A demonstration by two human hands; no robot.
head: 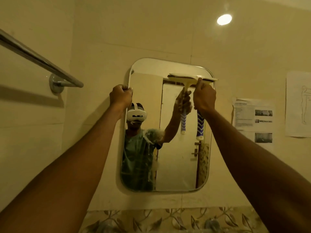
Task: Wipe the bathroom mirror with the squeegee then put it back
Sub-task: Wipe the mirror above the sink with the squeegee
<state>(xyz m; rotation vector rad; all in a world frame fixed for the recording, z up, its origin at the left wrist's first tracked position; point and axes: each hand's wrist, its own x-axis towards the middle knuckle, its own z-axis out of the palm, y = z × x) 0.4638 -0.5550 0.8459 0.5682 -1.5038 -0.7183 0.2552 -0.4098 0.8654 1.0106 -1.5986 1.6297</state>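
A rounded rectangular mirror (176, 165) hangs on the beige wall ahead. My right hand (204, 97) grips the handle of a squeegee (200, 125), white-bladed with a blue and white zigzag handle. Its blade (208, 79) lies flat against the glass near the mirror's top right corner. My left hand (120, 96) grips the mirror's left edge near the top. White soapy streaks run down the lower left part of the glass. The glass reflects a person wearing a headset and a door behind.
A chrome towel bar (42, 61) juts from the wall at the upper left. Printed sheets (252, 115) are stuck to the wall right of the mirror. A leaf-patterned tile band (168, 219) runs below. A ceiling light (224, 19) glows above.
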